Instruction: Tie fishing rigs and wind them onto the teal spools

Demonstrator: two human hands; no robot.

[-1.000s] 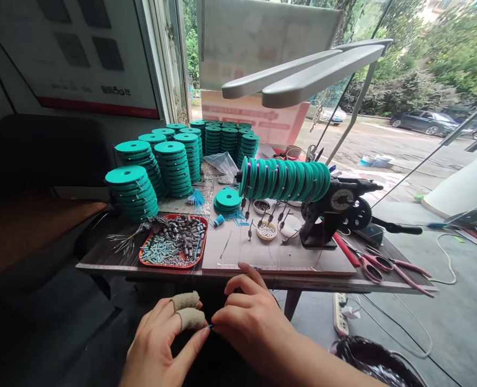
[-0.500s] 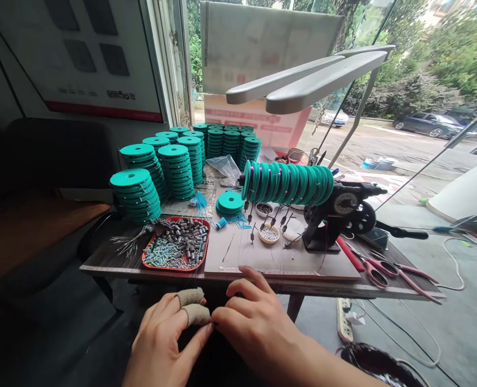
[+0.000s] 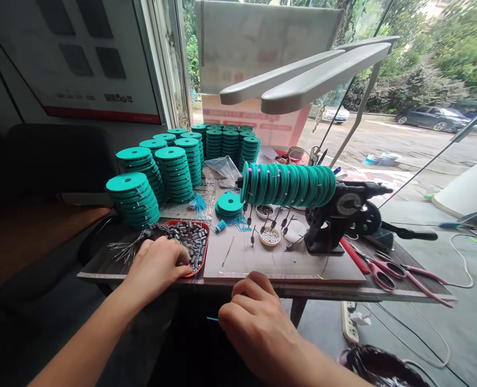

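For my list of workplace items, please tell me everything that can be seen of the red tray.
The tray is shallow, orange-red, with rounded corners, and looks like plastic. It lies flat near the front edge of the table, left of the board. Dark cylindrical pieces crowd its visible part. The left hand hides its left part; whether they touch is unclear.

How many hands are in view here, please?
2: the left hand at the red tray, and the right hand by the table edge, holding a thin blue piece. None seem hidden.
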